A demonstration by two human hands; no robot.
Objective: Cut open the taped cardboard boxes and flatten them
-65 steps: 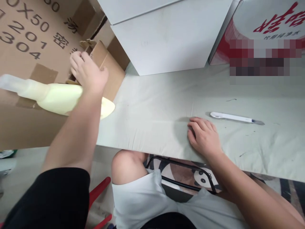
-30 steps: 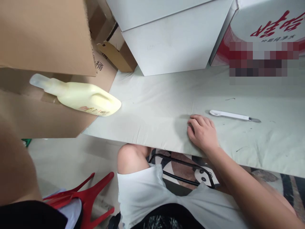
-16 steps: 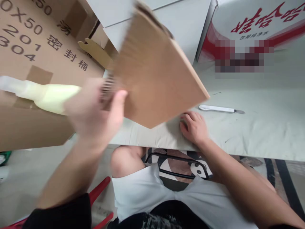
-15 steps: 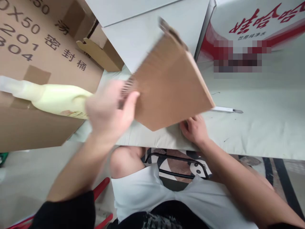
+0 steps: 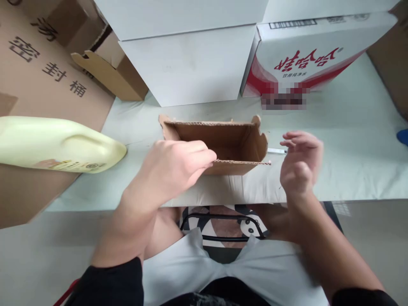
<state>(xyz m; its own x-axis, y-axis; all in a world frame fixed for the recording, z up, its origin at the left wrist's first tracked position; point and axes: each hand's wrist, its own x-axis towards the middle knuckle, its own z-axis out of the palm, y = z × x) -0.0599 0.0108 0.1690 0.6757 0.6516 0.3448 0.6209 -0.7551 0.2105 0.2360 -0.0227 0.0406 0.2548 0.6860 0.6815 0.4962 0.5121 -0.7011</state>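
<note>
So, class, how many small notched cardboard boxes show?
2. The front box is at centre, the left hand at its near edge; the back box is left of the white box. Others may be hidden.

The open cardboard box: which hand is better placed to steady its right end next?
Probably the right hand: it looks free and nearer that end of the cardboard box; the left hand is at the near edge.

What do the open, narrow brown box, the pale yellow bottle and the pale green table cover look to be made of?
Open brown box: matt corrugated cardboard; fluting shows along its cut edges.
Pale yellow bottle: probably moulded plastic; opaque and smooth, with a rounded dent and printed markings.
Pale green table cover: thin and creased, mostly matt; fabric or plastic sheeting, I can't tell.
</note>
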